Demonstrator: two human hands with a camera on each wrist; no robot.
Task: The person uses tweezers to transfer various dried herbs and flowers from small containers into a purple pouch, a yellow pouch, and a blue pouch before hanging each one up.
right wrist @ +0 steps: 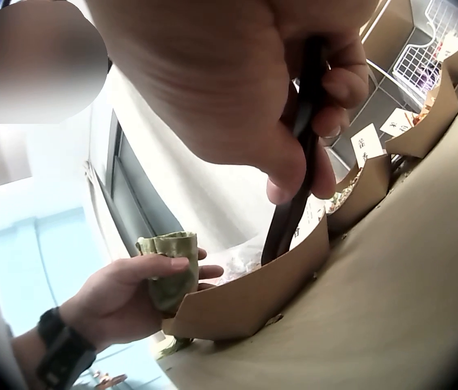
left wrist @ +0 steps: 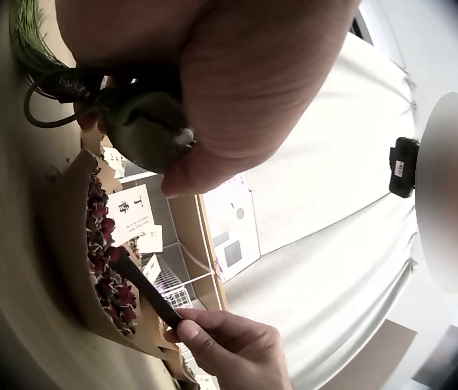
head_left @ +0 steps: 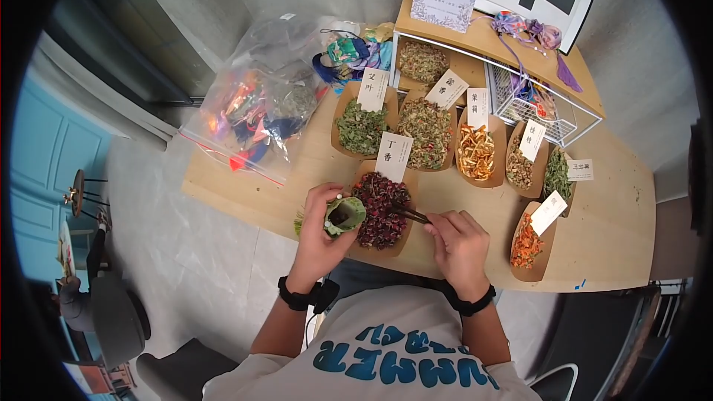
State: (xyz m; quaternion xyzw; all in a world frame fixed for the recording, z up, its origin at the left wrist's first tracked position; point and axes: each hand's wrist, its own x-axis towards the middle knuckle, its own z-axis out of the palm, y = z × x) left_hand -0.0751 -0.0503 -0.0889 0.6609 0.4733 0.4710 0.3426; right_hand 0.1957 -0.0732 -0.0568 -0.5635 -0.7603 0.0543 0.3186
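My left hand [head_left: 312, 243] holds a small green fabric pouch [right wrist: 173, 286] upright, its mouth open and some dark bits showing inside. A green tassel [left wrist: 38, 41] hangs from the pouch on a cord. Beside the pouch is a brown paper tray [right wrist: 253, 301] heaped with dark red dried flower buds [head_left: 382, 215]. My right hand [head_left: 462, 246] pinches dark tongs [left wrist: 151, 292] between thumb and fingers. The tips of the tongs reach into the buds and are partly hidden there. A white card [head_left: 394, 154] stands at the tray's back edge.
Several more paper trays of dried herbs [head_left: 362, 128] and orange petals [head_left: 526, 245], each with a card, curve around behind and right. A clear plastic bag [head_left: 256, 96] lies at left. At the back stand a wooden shelf [head_left: 512, 52] and a wire basket [head_left: 546, 115].
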